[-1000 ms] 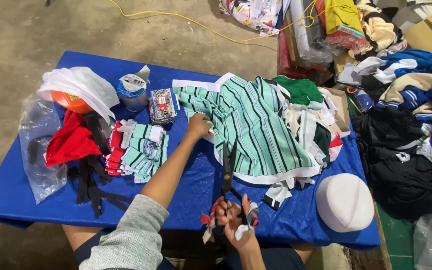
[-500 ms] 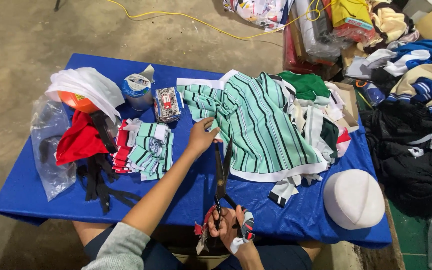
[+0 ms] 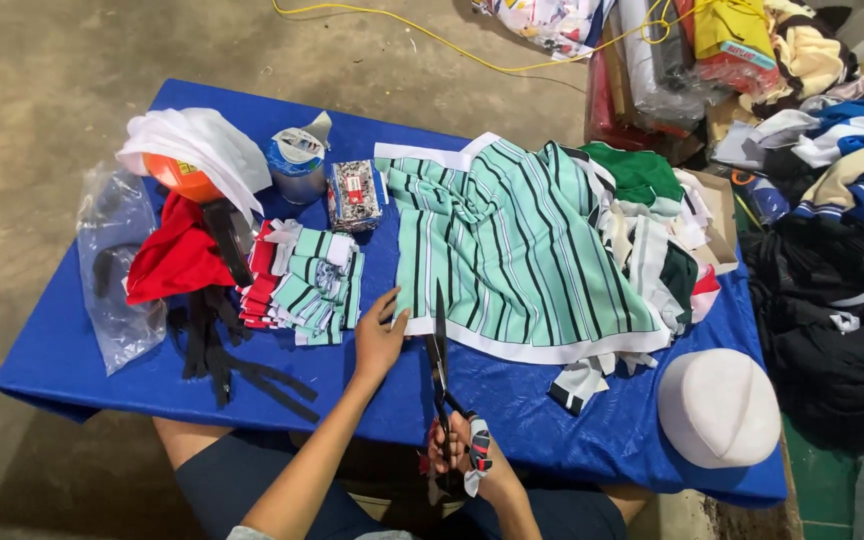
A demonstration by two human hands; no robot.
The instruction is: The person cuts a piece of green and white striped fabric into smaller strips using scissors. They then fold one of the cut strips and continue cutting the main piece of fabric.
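Cutting 1 striped cloth (image 3: 512, 250) on the table (image 3: 572, 420).
My right hand (image 3: 467, 455) grips 1 pair of scissors (image 3: 440, 365); my left hand (image 3: 379, 335) lies open, flat at the cloth's edge.

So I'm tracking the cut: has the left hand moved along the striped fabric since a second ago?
Yes. The left hand slid from the fabric's middle down to its near white-edged hem.
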